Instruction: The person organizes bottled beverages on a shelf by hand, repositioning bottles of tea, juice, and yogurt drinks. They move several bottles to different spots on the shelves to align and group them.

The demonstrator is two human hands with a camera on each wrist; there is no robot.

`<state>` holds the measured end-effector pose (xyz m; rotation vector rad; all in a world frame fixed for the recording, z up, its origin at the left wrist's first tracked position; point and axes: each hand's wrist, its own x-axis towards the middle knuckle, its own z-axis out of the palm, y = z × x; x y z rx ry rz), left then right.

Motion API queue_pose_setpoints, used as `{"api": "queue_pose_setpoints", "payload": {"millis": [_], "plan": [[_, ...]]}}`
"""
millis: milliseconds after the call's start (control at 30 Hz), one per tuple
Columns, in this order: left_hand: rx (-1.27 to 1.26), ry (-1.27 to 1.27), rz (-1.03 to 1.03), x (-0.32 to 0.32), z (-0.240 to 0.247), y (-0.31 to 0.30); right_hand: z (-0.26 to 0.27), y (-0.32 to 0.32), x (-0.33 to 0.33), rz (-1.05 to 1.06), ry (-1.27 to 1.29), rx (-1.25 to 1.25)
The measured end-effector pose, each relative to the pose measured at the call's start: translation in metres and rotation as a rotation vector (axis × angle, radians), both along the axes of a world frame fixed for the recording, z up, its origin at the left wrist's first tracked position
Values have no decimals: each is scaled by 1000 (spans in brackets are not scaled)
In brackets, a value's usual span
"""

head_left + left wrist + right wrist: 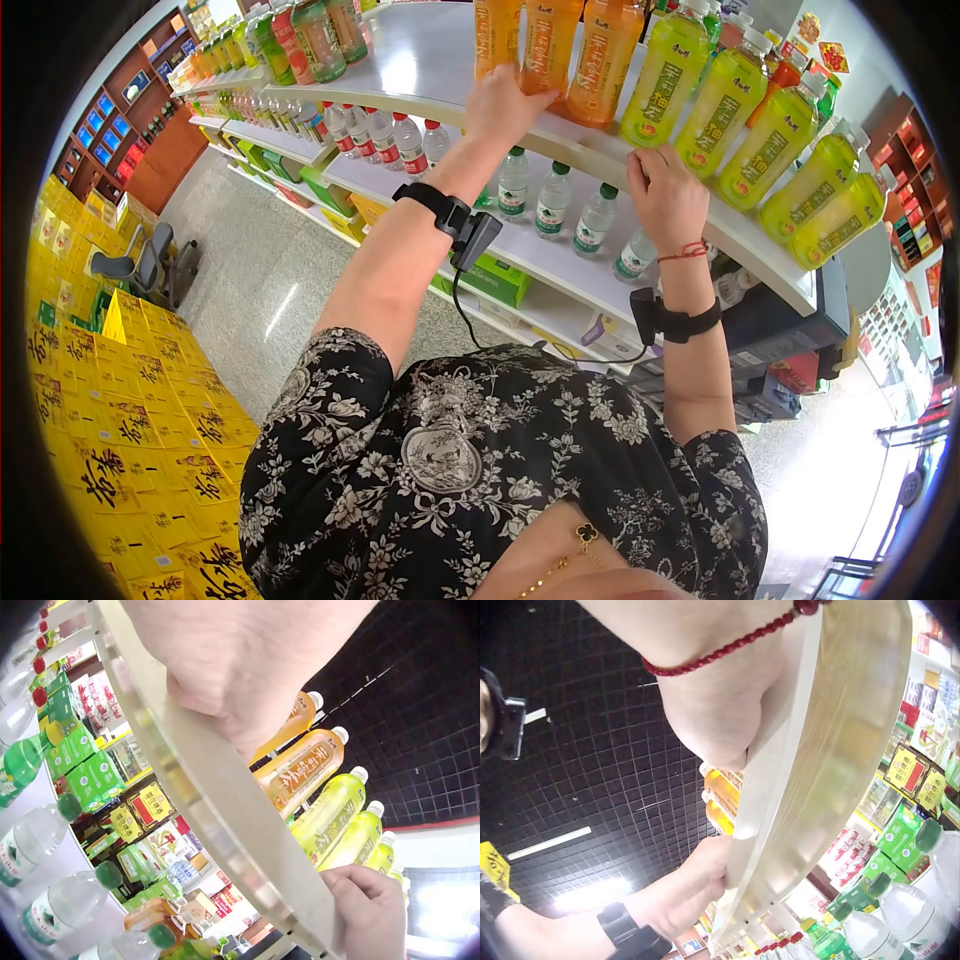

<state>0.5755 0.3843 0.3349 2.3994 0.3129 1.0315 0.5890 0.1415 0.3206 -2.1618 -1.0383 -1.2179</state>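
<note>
In the head view my left hand is at the front edge of the top shelf, its fingers against an orange bottle and its thumb stretched toward the base of a second orange bottle. My right hand rests at the same edge with curled fingers and holds nothing visible, just below a green-yellow bottle. In the left wrist view, the back of my left hand hides its fingertips; my right hand is by the green-yellow bottles. All these bottles stand upright.
More green-yellow bottles line the top shelf to the right. Clear water bottles stand on the shelf below. Stacked yellow boxes and a grey chair are at the left. A dark box is under the shelf's right end.
</note>
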Motion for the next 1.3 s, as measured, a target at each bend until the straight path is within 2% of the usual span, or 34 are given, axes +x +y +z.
{"api": "queue_pose_setpoints", "payload": {"millis": [67,100,167,200,267,300,367,667,1300], "plan": [[-7,-205,43,-2,-8,-2,0,0,0,-5,-12,0],[-6,-206,42,-6,-8,-6,0,0,0,-6,-13,0],[93,-234,-106,-14,-8,-14,0,0,1,-4,-39,13],[93,-231,-108,-12,-10,-17,-1,0,1,-6,-36,13],[252,-290,-127,-6,-15,-26,-2,0,2,-19,-9,-13],[250,-289,-127,-7,-11,-30,-2,0,2,-19,-8,-15],[132,8,-161,-9,-1,-38,-1,0,2,-23,-32,-7],[108,9,-45,3,3,-54,-3,0,4,-12,-47,-1],[90,-3,-75,7,0,-53,-3,0,4,-6,-30,-1]]}}
